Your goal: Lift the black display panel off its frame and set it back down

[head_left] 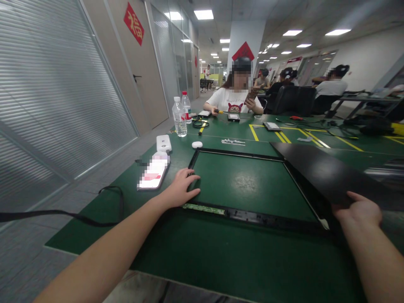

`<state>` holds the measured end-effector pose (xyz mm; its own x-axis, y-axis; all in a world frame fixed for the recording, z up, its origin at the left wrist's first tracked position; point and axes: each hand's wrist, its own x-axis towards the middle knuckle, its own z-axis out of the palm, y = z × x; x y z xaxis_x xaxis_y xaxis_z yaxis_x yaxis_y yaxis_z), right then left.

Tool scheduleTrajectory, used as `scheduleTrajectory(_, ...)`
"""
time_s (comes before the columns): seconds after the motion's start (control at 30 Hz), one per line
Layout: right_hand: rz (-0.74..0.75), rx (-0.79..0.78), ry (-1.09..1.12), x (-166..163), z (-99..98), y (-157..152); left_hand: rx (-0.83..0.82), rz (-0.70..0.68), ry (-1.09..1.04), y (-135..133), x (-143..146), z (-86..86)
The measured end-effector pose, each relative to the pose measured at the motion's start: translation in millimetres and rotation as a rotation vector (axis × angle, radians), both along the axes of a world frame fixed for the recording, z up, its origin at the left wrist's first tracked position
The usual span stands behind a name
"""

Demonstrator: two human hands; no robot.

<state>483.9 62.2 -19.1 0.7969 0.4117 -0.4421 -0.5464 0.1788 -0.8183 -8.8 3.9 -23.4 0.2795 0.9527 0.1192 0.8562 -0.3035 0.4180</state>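
A thin black rectangular frame (pixel 265 217), like a screen bezel, lies flat on the green table (pixel 240 248). A narrow green circuit board (pixel 203 208) runs along the left part of its near bar. My left hand (pixel 181 188) rests over the frame's left side, fingers apart and stretched out. On the right, my right hand (pixel 360 210) grips the near edge of a flat dark panel (pixel 331 170), thumb on top and the other fingers hidden beneath. The panel is tilted and overlaps the frame's right side. A pale strip end (pixel 323 224) shows at the frame's near right corner.
Left of the frame are a phone (pixel 154 172), a white power bank (pixel 163 144) and an earbud case (pixel 197 144). Two bottles (pixel 179 118) stand farther back. Metal strips (pixel 232 142) lie beyond the frame. Opposite sits a person (pixel 235 99) holding a yellow-handled screwdriver (pixel 219 112) near a drive (pixel 234 118).
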Motion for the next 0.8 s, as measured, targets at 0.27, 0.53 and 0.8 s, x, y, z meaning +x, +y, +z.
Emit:
scheduleTrajectory(0.27,0.006,0.001,0.016,1,1.2,-1,-0.040,-0.009,0.005,-1,-2,-1.7)
scheduleTrajectory(0.53,0.003,-0.021,0.036,-3,7.9,-2,-0.075,0.003,-0.006,-4,-1,2.3)
scheduleTrajectory(0.8,0.032,0.025,0.038,-9,12.8,-5,-0.042,-0.002,0.005,-4,2,5.5)
